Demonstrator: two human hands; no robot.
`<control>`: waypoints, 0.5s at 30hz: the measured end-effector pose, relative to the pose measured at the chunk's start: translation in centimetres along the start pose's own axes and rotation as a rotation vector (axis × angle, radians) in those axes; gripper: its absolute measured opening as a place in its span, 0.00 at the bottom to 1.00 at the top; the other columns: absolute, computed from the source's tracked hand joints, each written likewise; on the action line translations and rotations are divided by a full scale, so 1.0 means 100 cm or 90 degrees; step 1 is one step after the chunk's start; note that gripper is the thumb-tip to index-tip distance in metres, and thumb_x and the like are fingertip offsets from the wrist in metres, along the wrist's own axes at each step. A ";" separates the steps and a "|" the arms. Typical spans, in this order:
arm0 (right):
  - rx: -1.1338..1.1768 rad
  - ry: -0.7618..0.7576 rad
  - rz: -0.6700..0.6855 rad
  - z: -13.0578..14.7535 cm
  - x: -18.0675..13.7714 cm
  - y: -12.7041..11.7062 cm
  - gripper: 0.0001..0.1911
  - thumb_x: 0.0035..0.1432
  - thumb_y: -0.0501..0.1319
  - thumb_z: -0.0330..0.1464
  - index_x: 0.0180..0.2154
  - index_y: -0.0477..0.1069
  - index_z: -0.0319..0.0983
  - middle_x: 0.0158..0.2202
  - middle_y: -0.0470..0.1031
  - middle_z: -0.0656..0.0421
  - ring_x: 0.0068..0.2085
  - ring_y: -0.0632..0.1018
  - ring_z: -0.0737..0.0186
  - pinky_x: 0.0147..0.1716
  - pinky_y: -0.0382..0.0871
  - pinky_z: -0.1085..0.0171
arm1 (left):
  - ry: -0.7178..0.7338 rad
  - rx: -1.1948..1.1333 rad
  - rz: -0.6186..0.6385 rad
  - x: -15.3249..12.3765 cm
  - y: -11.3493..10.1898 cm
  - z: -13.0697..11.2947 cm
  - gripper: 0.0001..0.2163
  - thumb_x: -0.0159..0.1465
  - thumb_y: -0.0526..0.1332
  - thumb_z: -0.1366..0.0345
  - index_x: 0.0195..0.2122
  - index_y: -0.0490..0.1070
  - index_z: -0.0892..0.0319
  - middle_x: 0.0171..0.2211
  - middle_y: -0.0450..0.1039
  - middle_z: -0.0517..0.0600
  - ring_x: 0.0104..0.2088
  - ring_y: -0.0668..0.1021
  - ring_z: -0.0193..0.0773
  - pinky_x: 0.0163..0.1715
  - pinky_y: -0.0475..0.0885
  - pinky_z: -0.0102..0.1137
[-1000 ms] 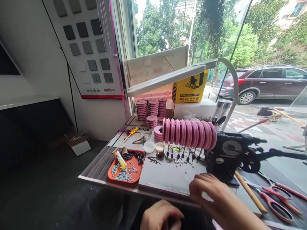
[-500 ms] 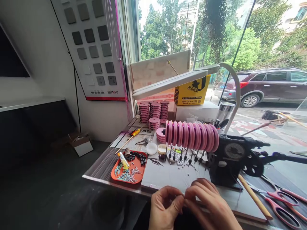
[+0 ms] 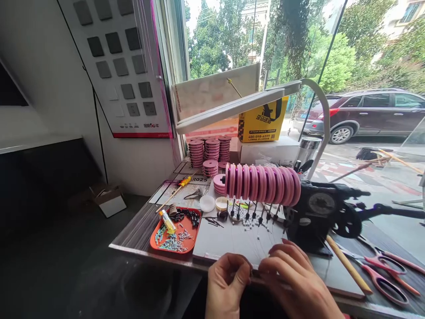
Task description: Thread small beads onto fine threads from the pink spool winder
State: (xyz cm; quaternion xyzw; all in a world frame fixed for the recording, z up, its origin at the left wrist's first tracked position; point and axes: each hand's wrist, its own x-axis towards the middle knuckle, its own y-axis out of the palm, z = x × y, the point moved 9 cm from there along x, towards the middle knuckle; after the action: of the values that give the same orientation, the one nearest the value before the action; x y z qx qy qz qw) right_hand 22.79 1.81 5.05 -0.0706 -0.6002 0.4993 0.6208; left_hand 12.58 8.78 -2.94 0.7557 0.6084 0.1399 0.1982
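Note:
My left hand is at the table's front edge, thumb and forefinger pinched on something too small to make out. Just right of it is my right hand, its fingers curled and closed; the thumb and whatever they hold are hidden. A small gap parts the two hands. Thin pale lines come down toward them across the white board. Beyond the board a row of pink spools sits on the shaft of a black hand-cranked winder. Small dark weights hang below the spools, above scattered white beads.
An orange tray of small parts stands left of the board. Scissors and a wooden stick lie at the right. Stacked pink spools stand at the back, below a white lamp. A yellow box is behind.
My right hand has moved slightly right, opening a gap from my left hand. The left hand keeps its pinch. The whole view has shifted a little.

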 end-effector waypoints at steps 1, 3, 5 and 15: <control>-0.007 -0.012 0.010 0.001 0.000 0.001 0.05 0.59 0.55 0.24 0.36 0.63 0.40 0.29 0.66 0.61 0.37 0.68 0.61 0.47 0.57 0.60 | -0.001 0.008 -0.001 0.000 0.000 -0.001 0.14 0.44 0.72 0.57 0.21 0.73 0.63 0.20 0.70 0.46 0.20 0.67 0.25 0.24 0.62 0.21; -0.009 -0.004 0.009 0.001 0.001 0.001 0.05 0.60 0.53 0.25 0.36 0.62 0.40 0.29 0.66 0.61 0.37 0.68 0.61 0.49 0.55 0.59 | -0.012 0.017 0.006 -0.001 0.002 -0.003 0.14 0.44 0.71 0.57 0.21 0.73 0.63 0.21 0.72 0.47 0.20 0.68 0.26 0.25 0.63 0.22; -0.002 0.016 -0.015 0.001 0.002 0.002 0.07 0.64 0.49 0.27 0.34 0.62 0.41 0.28 0.66 0.61 0.37 0.68 0.61 0.50 0.52 0.56 | -0.039 0.016 0.019 0.000 0.005 -0.003 0.15 0.44 0.71 0.57 0.22 0.72 0.63 0.21 0.73 0.48 0.21 0.69 0.28 0.25 0.64 0.24; 0.070 0.073 0.005 -0.004 0.002 0.008 0.11 0.63 0.50 0.26 0.28 0.63 0.41 0.26 0.66 0.62 0.39 0.67 0.59 0.52 0.48 0.53 | -0.088 -0.027 0.141 -0.001 0.025 0.005 0.14 0.48 0.70 0.59 0.22 0.69 0.64 0.16 0.68 0.45 0.19 0.68 0.27 0.23 0.60 0.23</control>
State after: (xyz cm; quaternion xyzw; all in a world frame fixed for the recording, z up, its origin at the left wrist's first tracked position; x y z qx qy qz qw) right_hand 22.66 2.58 4.50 -0.0675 -0.5348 0.5292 0.6552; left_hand 14.95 8.12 -2.18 0.8216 0.5032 0.1211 0.2389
